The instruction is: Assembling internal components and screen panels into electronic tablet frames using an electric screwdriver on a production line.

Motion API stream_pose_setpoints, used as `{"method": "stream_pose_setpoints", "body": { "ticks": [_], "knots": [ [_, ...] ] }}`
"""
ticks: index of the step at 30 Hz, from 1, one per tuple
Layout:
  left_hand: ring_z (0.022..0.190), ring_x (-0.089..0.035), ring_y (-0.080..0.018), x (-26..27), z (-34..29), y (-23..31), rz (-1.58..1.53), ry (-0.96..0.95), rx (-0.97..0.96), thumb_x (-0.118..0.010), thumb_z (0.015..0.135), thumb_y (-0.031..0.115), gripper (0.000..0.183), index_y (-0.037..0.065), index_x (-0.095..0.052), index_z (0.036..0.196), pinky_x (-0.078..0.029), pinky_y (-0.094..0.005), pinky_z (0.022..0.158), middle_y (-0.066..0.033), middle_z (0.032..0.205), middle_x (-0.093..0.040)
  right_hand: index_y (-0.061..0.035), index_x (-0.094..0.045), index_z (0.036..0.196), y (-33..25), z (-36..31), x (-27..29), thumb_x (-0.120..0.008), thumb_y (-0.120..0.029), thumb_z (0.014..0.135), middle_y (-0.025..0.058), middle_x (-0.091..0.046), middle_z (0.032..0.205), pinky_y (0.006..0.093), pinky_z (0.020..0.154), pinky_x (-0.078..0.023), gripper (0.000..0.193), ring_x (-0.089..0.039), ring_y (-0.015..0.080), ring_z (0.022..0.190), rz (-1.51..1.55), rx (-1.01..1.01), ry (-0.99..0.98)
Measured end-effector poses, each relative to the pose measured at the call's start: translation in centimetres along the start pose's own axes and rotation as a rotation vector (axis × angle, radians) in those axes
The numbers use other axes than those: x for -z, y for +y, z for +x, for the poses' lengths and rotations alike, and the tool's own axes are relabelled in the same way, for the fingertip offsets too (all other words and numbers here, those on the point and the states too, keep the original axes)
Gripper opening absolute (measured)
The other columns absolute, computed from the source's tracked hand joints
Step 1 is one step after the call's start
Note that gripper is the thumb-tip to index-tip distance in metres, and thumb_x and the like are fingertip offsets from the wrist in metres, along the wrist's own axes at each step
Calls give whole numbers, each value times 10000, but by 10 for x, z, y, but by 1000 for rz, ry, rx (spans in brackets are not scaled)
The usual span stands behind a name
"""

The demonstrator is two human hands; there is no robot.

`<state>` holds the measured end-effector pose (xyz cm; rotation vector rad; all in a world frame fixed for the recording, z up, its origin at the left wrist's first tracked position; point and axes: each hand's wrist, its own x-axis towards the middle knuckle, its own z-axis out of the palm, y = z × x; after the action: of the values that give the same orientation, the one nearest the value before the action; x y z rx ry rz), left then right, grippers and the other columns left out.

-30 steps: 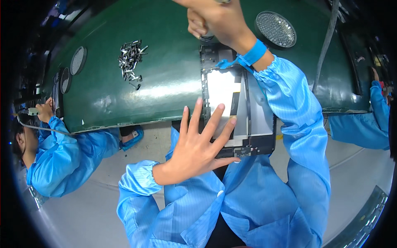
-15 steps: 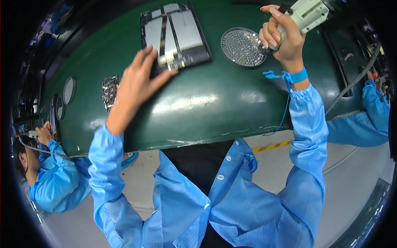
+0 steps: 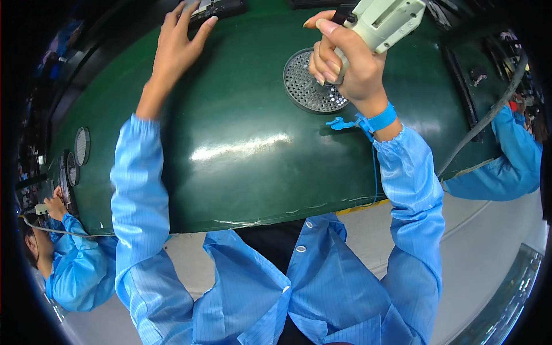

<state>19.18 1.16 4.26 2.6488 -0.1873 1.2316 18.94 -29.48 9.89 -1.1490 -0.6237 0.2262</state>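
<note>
My left hand [image 3: 174, 50] reaches to the far edge of the green table with its fingers spread. Its fingertips are at the near edge of a dark flat device [image 3: 225, 8], mostly cut off by the top of the view. Whether they touch it, I cannot tell. My right hand [image 3: 357, 66] is wrapped round a pale green electric screwdriver [image 3: 386, 22]. The tool's tip is hidden behind my fingers, above a round dark tray [image 3: 296, 86] with a perforated top. Small shiny screws [image 3: 333, 102] show at the tray's right side.
A blue wrist strap [image 3: 382, 118] with a thin cord hangs from my right wrist. A thick grey cable [image 3: 489, 118] runs along the right. Small round trays [image 3: 82, 145] stand far left. Co-workers in blue sit at the left [image 3: 80, 267] and right [image 3: 489, 178].
My left hand and the flat device have shifted away toward the top edge. A cluttered circuit board beside my left wrist no longer shows. My right hand and screwdriver have moved left over the tray.
</note>
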Motion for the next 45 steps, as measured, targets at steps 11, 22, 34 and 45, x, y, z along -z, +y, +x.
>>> {"method": "stream_pose_setpoints", "body": {
  "ticks": [11,22,34,45],
  "knots": [
    [851,-638,-256,110,-93,101,-214,-296,-19,-714,800,12,52,12,-712,853,-488,-348,716,-106,982,-686,74,-519,1029,8,-5,-17,-481,-149,940,8,-337,477,305,407,-379,243,-360,114,376,67,-50,-127],
    [817,-627,-260,106,-93,100,-267,-307,-11,-738,768,42,67,12,-701,815,-481,-355,711,-101,962,-681,70,-527,1025,16,-4,-13,-467,-150,943,7,-345,480,303,406,-376,241,-359,112,376,50,-57,-132],
    [867,-659,-259,109,-92,100,-285,-385,12,-697,816,-5,52,-17,-718,862,-517,-332,733,-140,1012,-679,53,-539,964,15,-6,-19,-494,-143,928,11,-361,481,302,406,-383,204,-382,110,382,16,-61,-77],
    [866,-662,-266,110,-92,103,-297,-385,49,-667,849,-30,44,-46,-708,854,-534,-320,750,-162,1002,-676,82,-560,1213,7,-4,-24,-533,-180,938,-1,-415,486,266,423,-387,381,-420,91,393,-44,-118,-111]
  ]
}}
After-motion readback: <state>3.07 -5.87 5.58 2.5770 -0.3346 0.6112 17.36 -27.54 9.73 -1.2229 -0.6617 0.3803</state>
